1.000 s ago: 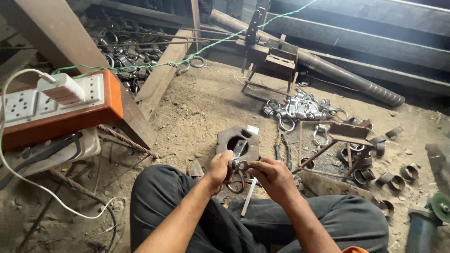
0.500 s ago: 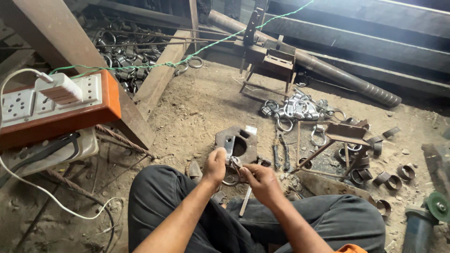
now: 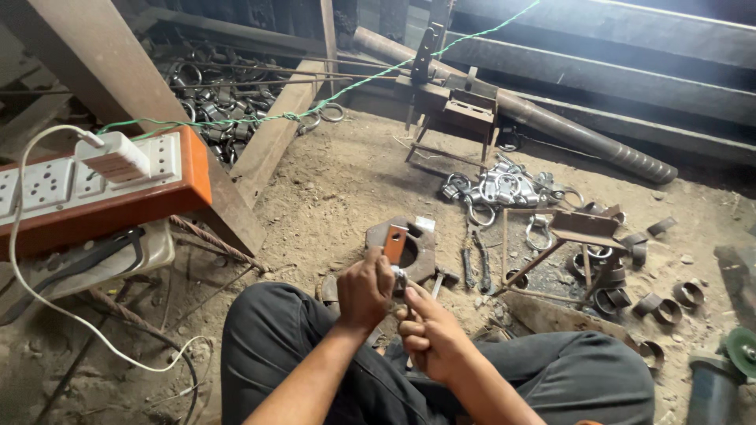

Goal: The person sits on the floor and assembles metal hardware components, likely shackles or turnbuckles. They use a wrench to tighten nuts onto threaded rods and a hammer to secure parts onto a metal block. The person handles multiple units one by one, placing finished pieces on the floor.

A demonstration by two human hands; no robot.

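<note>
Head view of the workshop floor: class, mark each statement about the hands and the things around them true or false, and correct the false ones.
1. Both hands, the left hand and the right hand, meet over the round metal block. True.
2. The power strip is blue. False: it is orange and white.
3. A white plug sits in the power strip. True.
4. The shiny shackles lie left of the hands. False: they lie to the right, farther off.

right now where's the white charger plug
In the head view it sits far left, the white charger plug pushed into the orange-and-white power strip, beside the rusty slanted beam; its white cable loops down to the dirt floor.
</note>
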